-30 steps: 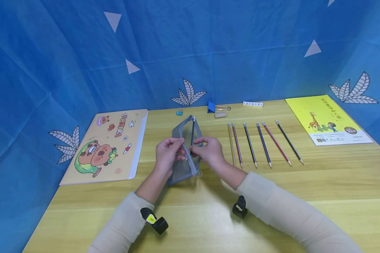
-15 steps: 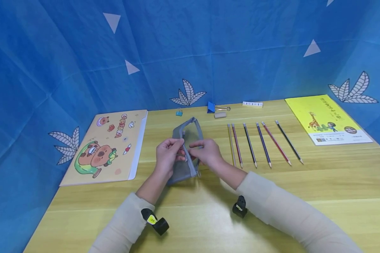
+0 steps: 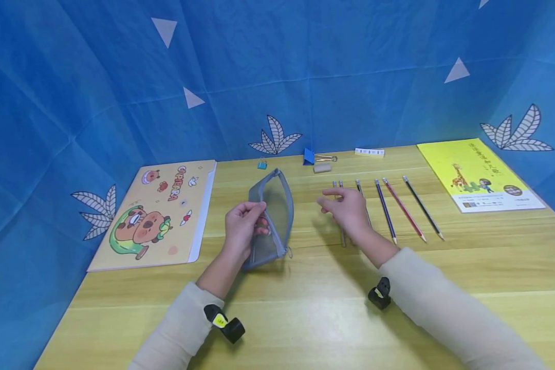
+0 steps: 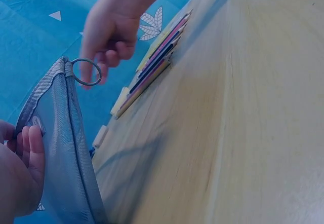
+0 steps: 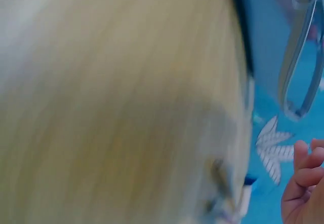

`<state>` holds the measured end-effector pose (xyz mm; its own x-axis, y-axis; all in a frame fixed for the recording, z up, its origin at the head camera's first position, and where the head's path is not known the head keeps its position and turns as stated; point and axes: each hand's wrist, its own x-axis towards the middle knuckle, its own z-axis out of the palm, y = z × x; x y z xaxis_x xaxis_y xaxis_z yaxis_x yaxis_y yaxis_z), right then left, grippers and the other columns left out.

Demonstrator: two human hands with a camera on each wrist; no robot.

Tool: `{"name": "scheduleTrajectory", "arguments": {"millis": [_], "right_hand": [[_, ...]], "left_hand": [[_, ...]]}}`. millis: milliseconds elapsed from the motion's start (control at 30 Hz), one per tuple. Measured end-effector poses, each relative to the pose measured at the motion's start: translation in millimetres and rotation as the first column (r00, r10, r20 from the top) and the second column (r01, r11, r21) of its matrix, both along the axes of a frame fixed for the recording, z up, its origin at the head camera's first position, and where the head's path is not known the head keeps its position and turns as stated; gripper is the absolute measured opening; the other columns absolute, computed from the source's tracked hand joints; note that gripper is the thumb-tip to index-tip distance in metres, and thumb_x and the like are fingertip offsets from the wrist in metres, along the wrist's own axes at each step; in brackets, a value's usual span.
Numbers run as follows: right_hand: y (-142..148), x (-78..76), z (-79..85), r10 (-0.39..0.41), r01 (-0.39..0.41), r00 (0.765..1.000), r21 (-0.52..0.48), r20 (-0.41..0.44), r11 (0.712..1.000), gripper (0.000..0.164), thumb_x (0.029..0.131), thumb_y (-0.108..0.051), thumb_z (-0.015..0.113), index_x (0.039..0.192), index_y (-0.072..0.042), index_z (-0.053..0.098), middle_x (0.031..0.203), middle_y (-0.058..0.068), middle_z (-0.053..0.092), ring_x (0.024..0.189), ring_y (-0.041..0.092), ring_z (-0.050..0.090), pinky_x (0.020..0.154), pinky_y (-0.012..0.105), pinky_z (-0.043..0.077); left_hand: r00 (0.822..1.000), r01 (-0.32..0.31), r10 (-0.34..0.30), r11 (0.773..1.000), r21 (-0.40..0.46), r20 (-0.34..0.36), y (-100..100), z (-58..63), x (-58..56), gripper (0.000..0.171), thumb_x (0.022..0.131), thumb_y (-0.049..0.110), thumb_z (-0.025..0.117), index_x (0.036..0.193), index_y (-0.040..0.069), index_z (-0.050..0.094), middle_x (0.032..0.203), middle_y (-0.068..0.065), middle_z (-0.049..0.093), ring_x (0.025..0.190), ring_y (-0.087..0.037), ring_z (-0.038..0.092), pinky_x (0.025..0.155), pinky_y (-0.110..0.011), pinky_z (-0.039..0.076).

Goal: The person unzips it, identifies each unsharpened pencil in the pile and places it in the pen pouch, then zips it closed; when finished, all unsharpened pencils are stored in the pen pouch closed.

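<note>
My left hand (image 3: 240,226) pinches the side of a grey mesh zip pouch (image 3: 284,205) and holds it upright, its zipped mouth spread apart. A metal ring (image 4: 87,72) hangs from the pouch's near end in the left wrist view. Nothing is held in my right hand (image 3: 349,213); its fingers are loosely bent above the left end of a row of pencils. Dark blue (image 3: 386,210), red (image 3: 404,209) and black (image 3: 423,208) pencils lie to its right. The leftmost pencils are partly hidden under that hand. Whatever lies inside the pouch cannot be made out.
On the left lies a capybara folder (image 3: 157,216), on the right a yellow booklet (image 3: 478,174). Along the back are a small teal clip (image 3: 262,165), a blue binder clip (image 3: 308,156), a grey-brown cylinder (image 3: 322,168) and a white strip (image 3: 369,152). A blue curtain (image 3: 351,77) stands behind.
The black pencil in my right hand went down into the pouch and was let go. My right hand has since moved right, over the pencil row. The left hand keeps its hold on the pouch.
</note>
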<state>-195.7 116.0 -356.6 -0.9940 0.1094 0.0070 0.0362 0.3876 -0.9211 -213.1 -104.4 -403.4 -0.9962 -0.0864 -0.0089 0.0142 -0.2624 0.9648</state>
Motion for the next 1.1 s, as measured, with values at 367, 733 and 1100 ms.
{"name": "scheduleTrajectory", "arguments": {"millis": [367, 733, 1100], "right_hand": [[27.2, -3.9, -11.6, -0.035, 0.023, 0.997, 0.163, 0.067, 0.986, 0.038, 0.078, -0.024, 0.062, 0.108, -0.002, 0.056, 0.075, 0.014, 0.064, 0.061, 0.025, 0.061, 0.046, 0.027, 0.051], [34.0, -5.4, -12.3, -0.011, -0.047, 0.984, 0.315, 0.179, 0.948, 0.038, 0.078, -0.026, 0.061, 0.108, -0.003, 0.056, 0.065, 0.007, 0.063, 0.045, 0.013, 0.051, 0.034, 0.018, 0.032], [31.5, -6.5, -12.1, 0.002, -0.091, 0.978, 0.416, 0.210, 0.905, 0.038, 0.077, -0.026, 0.063, 0.105, -0.002, 0.057, 0.064, 0.004, 0.063, 0.056, 0.015, 0.059, 0.043, 0.025, 0.040]], "left_hand": [[1.000, 0.021, -0.021, 0.999, -0.029, 0.003, 0.7, 6.3, 6.0, 0.035, 0.070, 0.028, 0.070, 0.085, 0.001, 0.055, 0.067, -0.008, 0.057, 0.049, -0.011, 0.054, 0.040, -0.025, 0.051], [0.999, 0.032, -0.032, 0.999, -0.018, -0.010, 0.5, 2.1, 2.9, 0.037, 0.069, 0.028, 0.071, 0.086, 0.000, 0.055, 0.068, -0.009, 0.058, 0.048, -0.011, 0.054, 0.040, -0.025, 0.051], [1.000, 0.030, -0.030, 0.999, -0.010, -0.005, 2.0, 6.7, 5.5, 0.035, 0.069, 0.028, 0.071, 0.083, 0.001, 0.055, 0.066, -0.008, 0.058, 0.048, -0.011, 0.054, 0.040, -0.024, 0.051]]}}
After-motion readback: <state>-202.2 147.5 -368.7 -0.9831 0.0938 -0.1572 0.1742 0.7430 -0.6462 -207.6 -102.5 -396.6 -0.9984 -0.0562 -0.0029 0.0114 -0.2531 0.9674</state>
